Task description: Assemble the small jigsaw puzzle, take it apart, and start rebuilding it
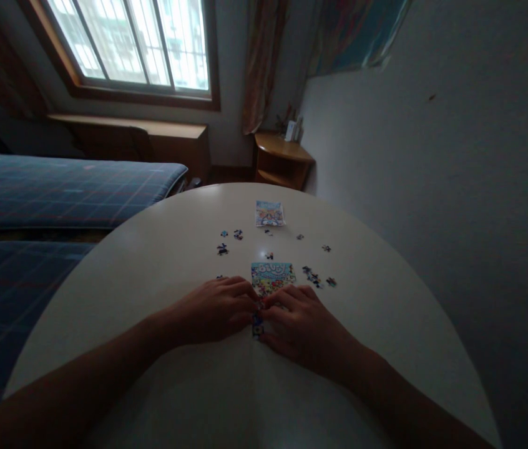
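A partly joined jigsaw puzzle (pixel 273 269), with white lettering along its top, lies flat on the round table in front of me. My left hand (pixel 220 310) reaches in from the left, fingers bent and pressed together at the puzzle's left edge. From the right, my right hand (pixel 299 325) covers much of the lower part, its thumb and fingers curled at the same left strip. The fingertips of both hands nearly meet there, over a small reddish spot. Below them a dark blue bit of the puzzle shows. The exact piece under the fingers is partly hidden.
Loose jigsaw pieces lie beyond the hands, among them a joined cluster (pixel 311 276) at the right and a dark piece (pixel 223 249) at the left. Farther back is a small picture sheet (pixel 269 213). A bed (pixel 67 190) flanks the white table (pixel 175 224); a wall stands right.
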Available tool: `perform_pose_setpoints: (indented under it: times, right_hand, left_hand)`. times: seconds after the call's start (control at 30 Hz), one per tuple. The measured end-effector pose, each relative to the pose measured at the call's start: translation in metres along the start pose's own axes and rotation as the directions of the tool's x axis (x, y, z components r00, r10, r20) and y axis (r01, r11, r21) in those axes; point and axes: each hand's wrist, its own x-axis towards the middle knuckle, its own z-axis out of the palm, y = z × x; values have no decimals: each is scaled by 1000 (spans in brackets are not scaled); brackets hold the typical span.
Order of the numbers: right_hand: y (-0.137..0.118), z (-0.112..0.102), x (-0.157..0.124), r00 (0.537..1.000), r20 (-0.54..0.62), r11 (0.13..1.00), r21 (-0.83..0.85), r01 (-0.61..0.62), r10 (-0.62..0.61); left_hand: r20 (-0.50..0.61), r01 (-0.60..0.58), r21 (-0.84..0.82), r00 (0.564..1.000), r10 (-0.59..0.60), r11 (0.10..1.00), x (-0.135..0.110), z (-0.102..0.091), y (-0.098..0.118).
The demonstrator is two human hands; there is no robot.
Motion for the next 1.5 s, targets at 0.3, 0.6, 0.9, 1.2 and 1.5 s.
perform_pose_setpoints:
  times: [0.3,0.6,0.9,1.2,1.5]
  right_hand:
    - [8,1,1,999,27,994,107,-27,24]
    - [9,1,2,1000,21,993,119,-18,15]
    - [10,2,2,999,26,988,151,-25,21]
    - [7,-2,3,999,35,985,173,-25,20]
    - [13,4,3,1000,16,982,190,-3,0]
  left_hand:
    - [-401,378,121,865,-303,918,-2,5,-53]
    - [-250,559,199,823,-510,805,-1,20,-74]
    - [-283,519,113,834,-473,847,3,15,-70]
    - [-237,578,131,807,-540,806,4,20,-77]
    - [-29,460,194,886,-464,867,37,-6,-111]
